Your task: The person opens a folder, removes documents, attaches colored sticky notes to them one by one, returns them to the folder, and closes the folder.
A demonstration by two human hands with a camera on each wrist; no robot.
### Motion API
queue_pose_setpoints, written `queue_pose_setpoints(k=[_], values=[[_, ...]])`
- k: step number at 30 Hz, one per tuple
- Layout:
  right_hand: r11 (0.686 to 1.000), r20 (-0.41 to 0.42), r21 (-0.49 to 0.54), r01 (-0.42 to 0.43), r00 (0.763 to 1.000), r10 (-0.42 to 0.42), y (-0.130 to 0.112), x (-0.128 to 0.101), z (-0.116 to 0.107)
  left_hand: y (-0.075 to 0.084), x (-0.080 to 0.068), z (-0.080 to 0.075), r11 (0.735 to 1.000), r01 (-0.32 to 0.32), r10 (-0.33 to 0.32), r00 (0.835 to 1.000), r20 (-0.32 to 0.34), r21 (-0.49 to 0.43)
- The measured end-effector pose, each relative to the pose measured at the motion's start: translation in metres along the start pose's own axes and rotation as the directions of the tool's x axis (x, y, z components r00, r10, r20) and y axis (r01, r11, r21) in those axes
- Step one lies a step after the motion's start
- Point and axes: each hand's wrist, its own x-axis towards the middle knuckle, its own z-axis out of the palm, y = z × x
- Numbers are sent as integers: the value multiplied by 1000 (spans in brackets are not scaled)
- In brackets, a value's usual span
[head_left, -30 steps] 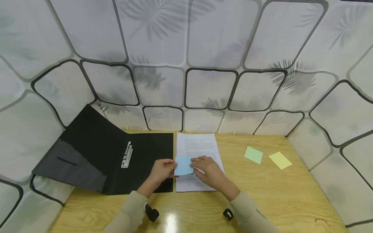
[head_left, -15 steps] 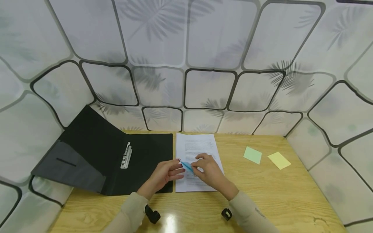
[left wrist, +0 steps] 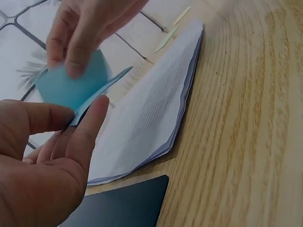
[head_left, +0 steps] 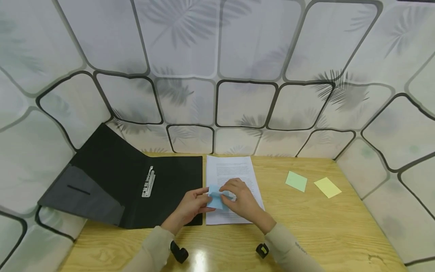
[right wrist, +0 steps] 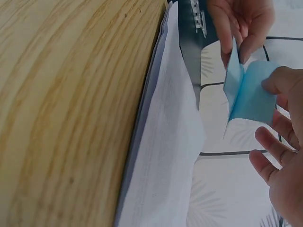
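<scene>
Light-blue sticky notes (head_left: 215, 205) are held up over the printed papers (head_left: 234, 168) between both hands. In the right wrist view, two blue leaves (right wrist: 252, 100) spread apart like a V and meet along one side. My left hand (head_left: 191, 207) pinches one leaf between thumb and fingers, as the left wrist view shows. The other leaf is pinched by my right hand (head_left: 242, 198), its thumb on the near face and its remaining fingers loosely bent (right wrist: 284, 142). Part of the blue leaves is hidden behind the right fingers in the head view.
An open black folder (head_left: 176, 173) with a metal clip (head_left: 148, 183) lies left of the papers, its cover leaning on the patterned wall (head_left: 190, 100). A green note (head_left: 296, 181) and a yellow note (head_left: 327, 187) lie to the right on the wooden table (head_left: 306, 219).
The blue notes were flat towards the camera, then turned edge-on, and now show as two leaves spread apart. The hands stay over the papers; folder and loose notes have not moved.
</scene>
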Motion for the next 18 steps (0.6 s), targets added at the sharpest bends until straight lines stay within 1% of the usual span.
queue_pose_setpoints(k=[5,8,13,16,18], values=[[997,-30,3,-74,997,74,6,-5,1,-1,0,-2,1000,3,-3,1000,-13,-17],[990,-54,18,-139,989,139,8,-6,2,-2,-2,-2,1000,3,-3,1000,-2,-3],[959,-36,100,-264,963,269,7,-5,0,-2,-3,-2,999,-5,5,1000,17,31],[937,-10,143,-318,947,322,6,-3,-3,-1,-4,-2,997,-5,7,1000,-18,80],[929,-2,157,-335,941,340,5,-2,-3,-1,-5,-3,992,-3,8,999,-39,125]])
